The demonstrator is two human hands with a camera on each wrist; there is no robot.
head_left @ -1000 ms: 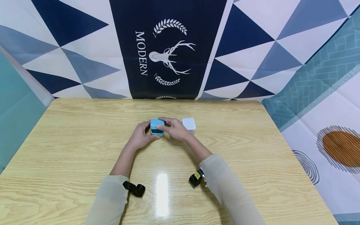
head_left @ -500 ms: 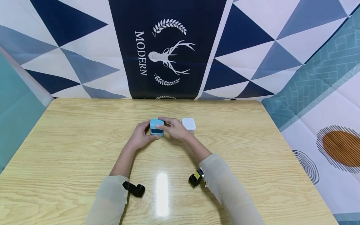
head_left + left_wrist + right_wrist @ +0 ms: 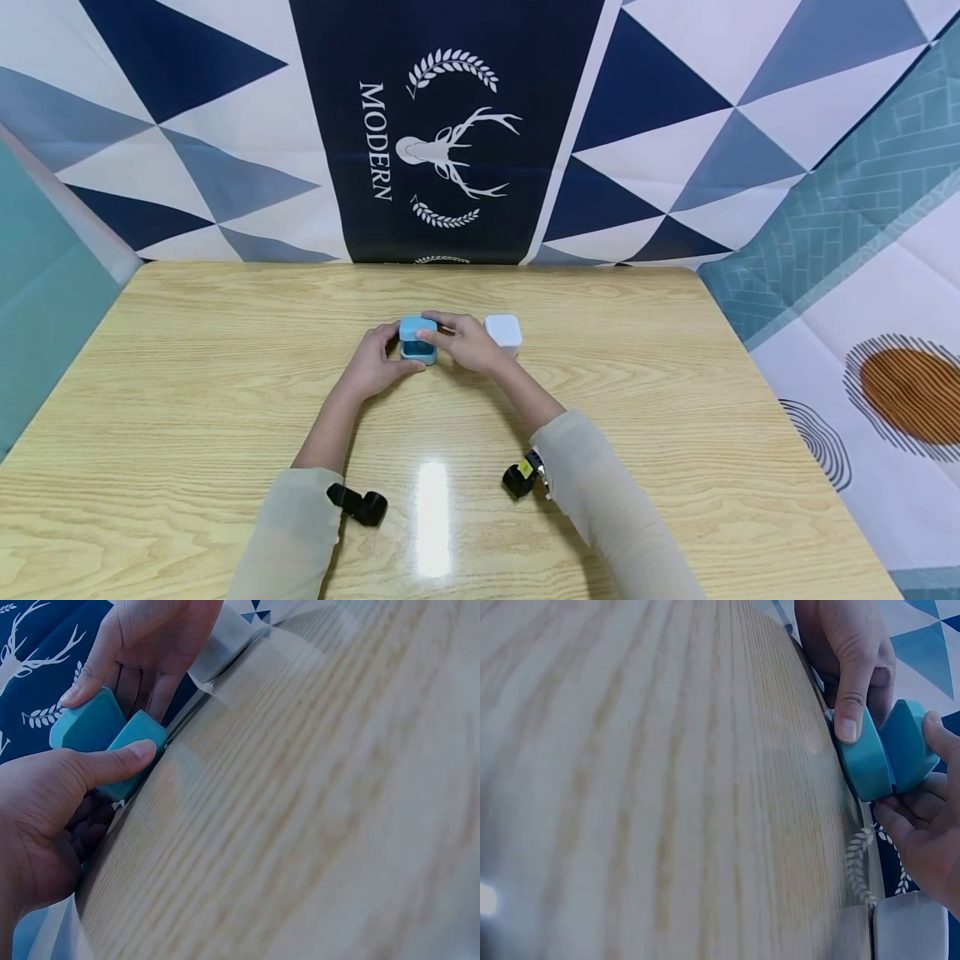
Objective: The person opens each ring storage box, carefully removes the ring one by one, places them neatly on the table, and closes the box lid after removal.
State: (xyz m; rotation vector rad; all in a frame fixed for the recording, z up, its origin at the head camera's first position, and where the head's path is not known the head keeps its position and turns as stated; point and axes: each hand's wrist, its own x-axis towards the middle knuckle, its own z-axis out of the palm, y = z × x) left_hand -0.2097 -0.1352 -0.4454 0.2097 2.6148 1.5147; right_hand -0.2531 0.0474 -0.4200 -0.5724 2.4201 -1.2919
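Observation:
A small blue box stands on the wooden table, its lid (image 3: 417, 327) tilted up from its base (image 3: 866, 761). A dark gap shows between the two parts at the front. From the left, my left hand (image 3: 369, 364) grips the base, the thumb (image 3: 124, 763) across its front. My right hand (image 3: 471, 343) pinches the lid (image 3: 88, 726) from the right, its thumb on the front edge. Lid and base still meet along one side in the right wrist view. What lies inside the box is too small to tell.
Just right of my right hand sits a white box (image 3: 503, 330) with rounded corners. A wooden table (image 3: 600, 383) spreads around the hands, backed by a patterned cloth (image 3: 450, 150) along its far edge. Light glares off the tabletop near the front.
The lid has tipped further up from the base, and the gap at the box's front is wider. Both hands stay in nearly the same place, as does the white box.

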